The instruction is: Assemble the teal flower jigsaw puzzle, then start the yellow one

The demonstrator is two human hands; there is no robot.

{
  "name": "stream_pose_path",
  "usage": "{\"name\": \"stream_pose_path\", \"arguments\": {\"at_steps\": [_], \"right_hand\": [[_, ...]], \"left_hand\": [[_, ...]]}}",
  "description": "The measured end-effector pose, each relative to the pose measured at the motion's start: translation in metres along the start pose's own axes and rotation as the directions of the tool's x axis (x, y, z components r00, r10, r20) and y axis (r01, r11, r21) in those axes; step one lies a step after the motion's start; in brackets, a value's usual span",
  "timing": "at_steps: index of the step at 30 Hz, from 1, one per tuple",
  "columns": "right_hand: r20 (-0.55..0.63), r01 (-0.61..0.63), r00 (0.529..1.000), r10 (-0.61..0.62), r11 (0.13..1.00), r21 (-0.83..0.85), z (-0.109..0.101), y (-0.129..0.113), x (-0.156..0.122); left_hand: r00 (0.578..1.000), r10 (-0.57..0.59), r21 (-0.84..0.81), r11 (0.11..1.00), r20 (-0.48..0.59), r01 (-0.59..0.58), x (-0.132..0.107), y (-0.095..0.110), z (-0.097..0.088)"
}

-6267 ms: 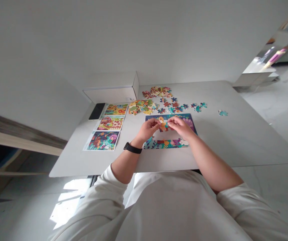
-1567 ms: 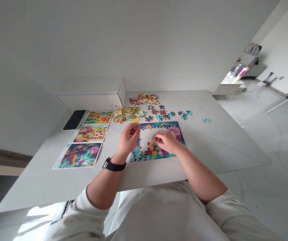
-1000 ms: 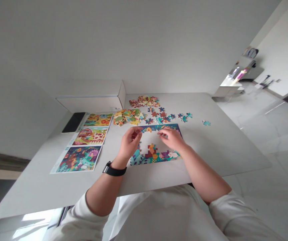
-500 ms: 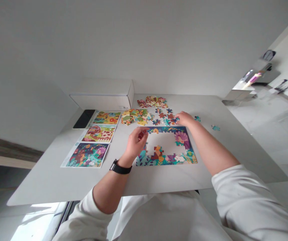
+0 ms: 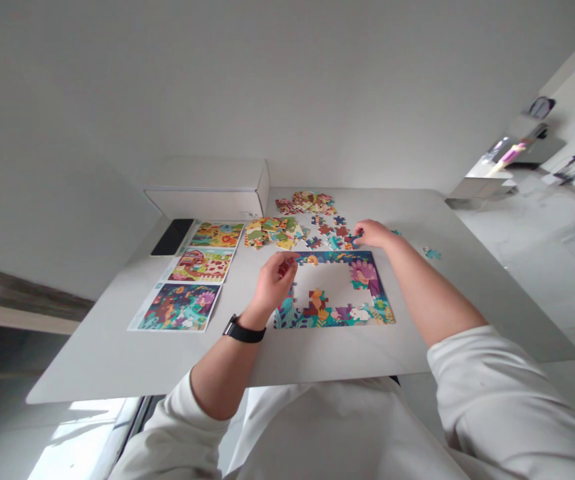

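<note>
1. The pale grey desk point(image 5: 457, 300) stood against a white wall, its top flat and smooth.
2. At its far left corner lay a white box point(image 5: 207, 193), with a black phone point(image 5: 172, 237) just in front of it.
3. Right of the phone, three picture cards ran in a row toward the near edge: a yellow card point(image 5: 217, 235), a red-and-cream card point(image 5: 201, 265) and a dark blue card point(image 5: 180, 307).
4. Near the middle lay a partly joined puzzle point(image 5: 367, 293), its border ringing a mostly bare centre.
5. Beyond the puzzle lay a yellow-green heap point(image 5: 270, 232), a reddish heap point(image 5: 305, 200) and scattered loose pieces point(image 5: 330, 232).
6. A single teal piece point(image 5: 431, 253) lay well apart to the right.
</note>
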State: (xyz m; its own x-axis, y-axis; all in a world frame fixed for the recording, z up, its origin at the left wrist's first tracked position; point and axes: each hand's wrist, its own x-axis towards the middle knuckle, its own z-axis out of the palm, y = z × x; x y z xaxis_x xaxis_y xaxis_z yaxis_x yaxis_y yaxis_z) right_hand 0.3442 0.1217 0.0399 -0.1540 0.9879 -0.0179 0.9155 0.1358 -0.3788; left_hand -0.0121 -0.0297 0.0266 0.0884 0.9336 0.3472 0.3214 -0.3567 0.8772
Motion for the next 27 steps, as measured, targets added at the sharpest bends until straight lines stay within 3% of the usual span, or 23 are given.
{"name": "stream_pose_path", "arguments": {"at_steps": [4,10,17,22,27], "right_hand": [[-0.041,-0.072,0.995,0.090,0.943,0.326,-0.009,-0.004,-0.020],[-0.134,0.008,0.982,0.135,0.675,0.738,0.004,-0.047,-0.068],[-0.029,0.044,0.999,-0.036,0.538,0.842,0.049,-0.101,-0.119],[-0.011,0.045,0.998,-0.069,0.508,0.860,0.070,-0.110,-0.123],[-0.009,0.054,0.996,-0.089,0.519,0.853,0.074,-0.112,-0.123]], "left_hand": [[1.000,-0.009,-0.018,1.000,0.002,0.009,0.001,0.004,0.001],[0.999,-0.034,-0.064,0.997,0.028,0.036,0.000,0.004,0.005],[0.994,-0.063,-0.091,0.993,0.094,0.072,-0.001,-0.004,0.014],[0.984,-0.064,-0.137,0.987,0.167,0.087,-0.001,-0.013,0.018],[0.978,-0.085,-0.159,0.981,0.188,0.116,-0.001,-0.015,0.019]]}}
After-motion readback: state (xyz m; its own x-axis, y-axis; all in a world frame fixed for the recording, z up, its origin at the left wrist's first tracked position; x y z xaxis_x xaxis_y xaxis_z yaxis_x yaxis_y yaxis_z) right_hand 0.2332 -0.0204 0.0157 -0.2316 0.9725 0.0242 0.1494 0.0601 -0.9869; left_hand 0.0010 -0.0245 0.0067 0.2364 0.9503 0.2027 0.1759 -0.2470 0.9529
